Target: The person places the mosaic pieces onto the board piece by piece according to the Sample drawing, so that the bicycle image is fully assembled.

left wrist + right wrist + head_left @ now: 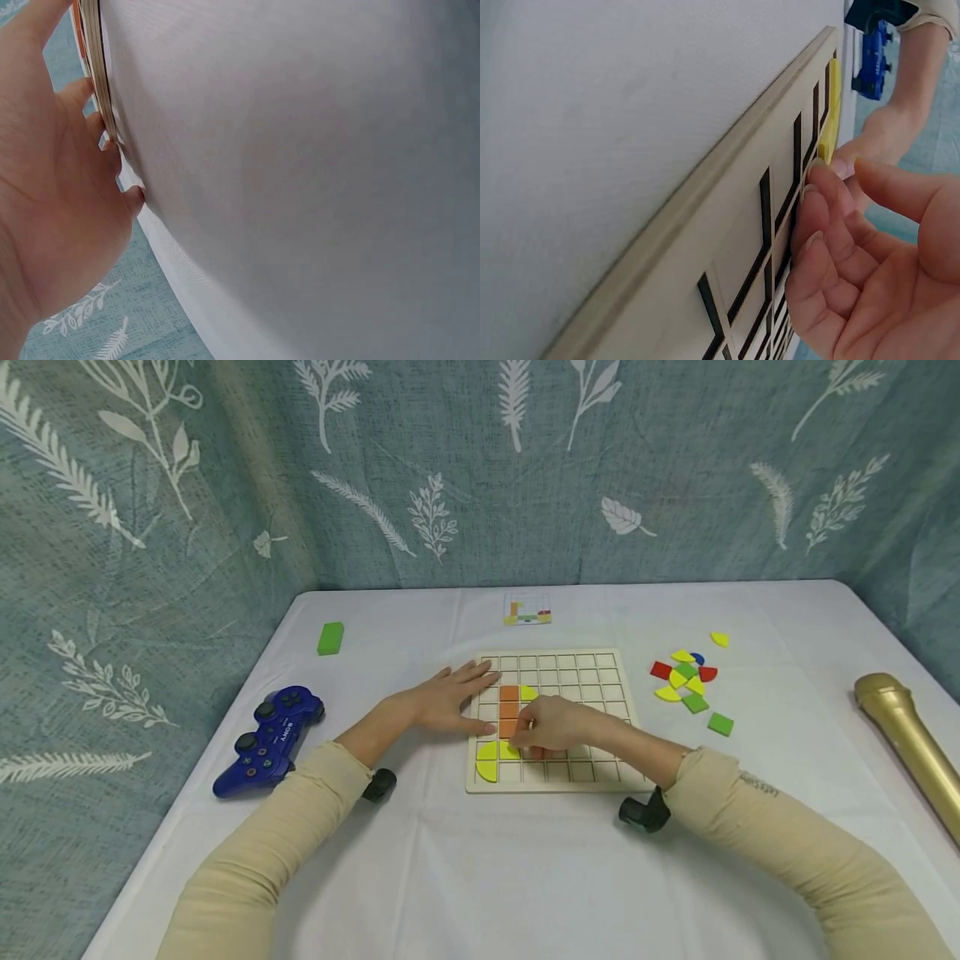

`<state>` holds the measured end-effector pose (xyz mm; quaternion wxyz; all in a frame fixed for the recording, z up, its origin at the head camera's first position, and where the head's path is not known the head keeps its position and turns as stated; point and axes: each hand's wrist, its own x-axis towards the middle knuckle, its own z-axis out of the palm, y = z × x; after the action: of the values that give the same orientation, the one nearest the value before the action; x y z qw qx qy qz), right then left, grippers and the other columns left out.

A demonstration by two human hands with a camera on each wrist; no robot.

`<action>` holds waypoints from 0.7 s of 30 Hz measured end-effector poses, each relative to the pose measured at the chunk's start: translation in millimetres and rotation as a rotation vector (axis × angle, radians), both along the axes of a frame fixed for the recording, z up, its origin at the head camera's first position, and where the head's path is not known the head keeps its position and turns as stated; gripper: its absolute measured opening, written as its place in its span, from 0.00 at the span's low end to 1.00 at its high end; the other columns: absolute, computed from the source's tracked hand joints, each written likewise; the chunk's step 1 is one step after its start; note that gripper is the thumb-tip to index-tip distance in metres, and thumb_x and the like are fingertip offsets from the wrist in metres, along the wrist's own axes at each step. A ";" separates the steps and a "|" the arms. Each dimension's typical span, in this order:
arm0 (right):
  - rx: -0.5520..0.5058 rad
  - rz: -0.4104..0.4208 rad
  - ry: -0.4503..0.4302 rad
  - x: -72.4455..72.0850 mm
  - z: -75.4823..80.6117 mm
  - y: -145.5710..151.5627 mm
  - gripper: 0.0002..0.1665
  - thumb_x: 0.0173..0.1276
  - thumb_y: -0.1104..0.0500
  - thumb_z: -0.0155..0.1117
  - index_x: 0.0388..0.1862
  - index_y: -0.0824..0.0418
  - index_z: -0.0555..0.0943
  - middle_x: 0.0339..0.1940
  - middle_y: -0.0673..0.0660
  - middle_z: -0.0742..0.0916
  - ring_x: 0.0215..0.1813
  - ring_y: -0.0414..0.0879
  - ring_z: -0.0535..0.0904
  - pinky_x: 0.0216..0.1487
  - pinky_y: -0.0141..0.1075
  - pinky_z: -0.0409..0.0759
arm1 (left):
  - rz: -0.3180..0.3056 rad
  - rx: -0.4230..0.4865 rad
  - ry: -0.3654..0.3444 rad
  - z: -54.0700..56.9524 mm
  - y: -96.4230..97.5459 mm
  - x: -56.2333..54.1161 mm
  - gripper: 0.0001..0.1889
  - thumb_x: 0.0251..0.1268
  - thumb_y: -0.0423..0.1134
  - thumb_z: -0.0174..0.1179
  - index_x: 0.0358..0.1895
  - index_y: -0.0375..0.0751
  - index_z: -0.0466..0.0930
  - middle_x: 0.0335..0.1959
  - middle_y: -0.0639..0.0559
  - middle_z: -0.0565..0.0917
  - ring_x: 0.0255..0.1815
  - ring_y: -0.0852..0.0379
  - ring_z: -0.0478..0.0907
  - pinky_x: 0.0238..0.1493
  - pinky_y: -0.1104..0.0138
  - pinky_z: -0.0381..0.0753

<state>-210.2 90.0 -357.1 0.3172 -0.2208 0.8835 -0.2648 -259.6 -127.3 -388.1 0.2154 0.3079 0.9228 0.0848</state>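
A wooden grid board point(562, 782) lies on the white table, holding orange squares point(509, 710) and several yellow quarter-circle pieces point(487, 771). My left hand point(450, 700) rests with spread fingers over the board's left edge. In the left wrist view, its fingers lie along the board's side point(96, 67). My right hand point(558, 725) reaches over the board, thumb and fingertips bent together at a yellow quarter-circle piece point(510, 751) below the orange squares. From the right wrist, fingertips meet the end of a yellow piece point(827, 146); the exact contact is partly hidden.
Loose yellow, green, red and blue pieces point(695, 702) lie right of the board. A small pattern card point(527, 608) is behind it. A green block point(331, 638) and a blue game controller point(272, 739) lie at left, a gold cylindrical object point(911, 743) at far right.
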 end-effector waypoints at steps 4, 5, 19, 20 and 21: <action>-0.027 0.007 -0.017 -1.3 -0.3 0.5 0.13 0.72 0.53 0.58 0.34 0.61 0.82 0.22 0.52 0.84 0.24 0.41 0.78 0.29 0.30 0.77 | -0.004 -0.001 0.005 -0.9 -0.2 -0.4 0.48 0.62 0.68 0.51 0.78 0.52 0.39 0.77 0.53 0.36 0.76 0.53 0.29 0.72 0.52 0.31; -0.033 0.003 -0.027 -1.6 -0.1 0.8 0.13 0.72 0.53 0.58 0.35 0.61 0.83 0.22 0.52 0.84 0.25 0.42 0.78 0.29 0.31 0.78 | -0.004 -0.001 0.005 -0.9 -0.2 -0.4 0.48 0.62 0.68 0.51 0.78 0.52 0.39 0.77 0.53 0.36 0.76 0.53 0.29 0.72 0.52 0.31; -0.187 -0.007 -0.217 -14.5 -6.9 21.8 0.15 0.72 0.52 0.58 0.41 0.62 0.84 0.29 0.55 0.84 0.31 0.45 0.80 0.35 0.34 0.80 | 0.003 -0.003 0.000 -0.5 0.4 -0.5 0.48 0.62 0.69 0.51 0.78 0.53 0.38 0.77 0.54 0.36 0.76 0.54 0.29 0.72 0.53 0.31; -0.209 -0.005 -0.247 -15.3 -6.9 24.8 0.16 0.72 0.51 0.58 0.43 0.62 0.84 0.30 0.56 0.84 0.32 0.45 0.80 0.36 0.35 0.81 | 0.003 -0.005 0.000 -0.6 0.5 -0.5 0.48 0.62 0.69 0.51 0.78 0.53 0.38 0.77 0.54 0.35 0.76 0.54 0.29 0.72 0.53 0.31; -0.235 -0.007 -0.281 -16.3 -7.3 28.4 0.16 0.72 0.51 0.58 0.44 0.63 0.83 0.32 0.56 0.84 0.34 0.46 0.80 0.38 0.36 0.81 | 0.003 -0.008 0.002 -0.7 0.6 -0.5 0.48 0.62 0.69 0.50 0.78 0.54 0.38 0.77 0.55 0.35 0.76 0.54 0.29 0.72 0.54 0.31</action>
<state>-226.5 118.4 -364.4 0.4086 -0.2141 0.7942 -0.3954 -260.1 -126.6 -388.9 0.2156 0.3060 0.9237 0.0813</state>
